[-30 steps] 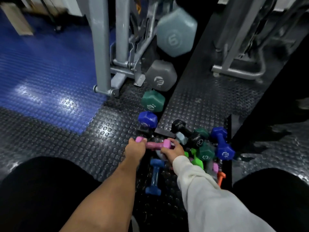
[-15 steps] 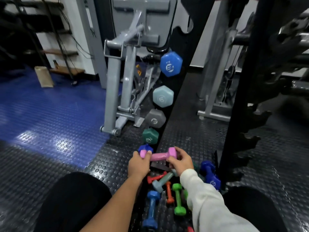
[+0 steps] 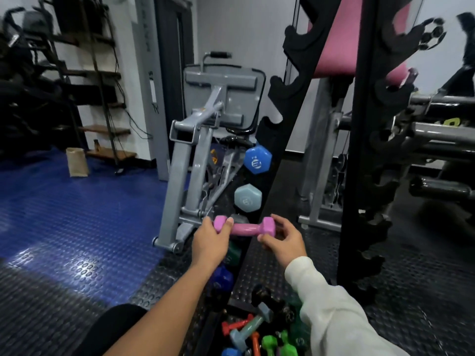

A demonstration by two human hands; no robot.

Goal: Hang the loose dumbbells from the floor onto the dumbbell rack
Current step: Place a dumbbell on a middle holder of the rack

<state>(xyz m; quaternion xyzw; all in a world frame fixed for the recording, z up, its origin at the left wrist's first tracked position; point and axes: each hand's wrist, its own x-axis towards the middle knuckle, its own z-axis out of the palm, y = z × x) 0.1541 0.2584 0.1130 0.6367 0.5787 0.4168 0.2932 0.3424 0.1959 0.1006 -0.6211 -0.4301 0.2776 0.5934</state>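
Holding the small pink hex-ended dumbbell (image 3: 244,227) level before the black notched dumbbell rack (image 3: 290,104), left hand (image 3: 209,238) and right hand (image 3: 284,238) each pinch one end; it looks light, rigid, slightly slick.

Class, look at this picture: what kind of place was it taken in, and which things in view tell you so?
Most likely a gym: a black dumbbell rack holding hex dumbbells, a grey exercise machine, and studded rubber flooring.
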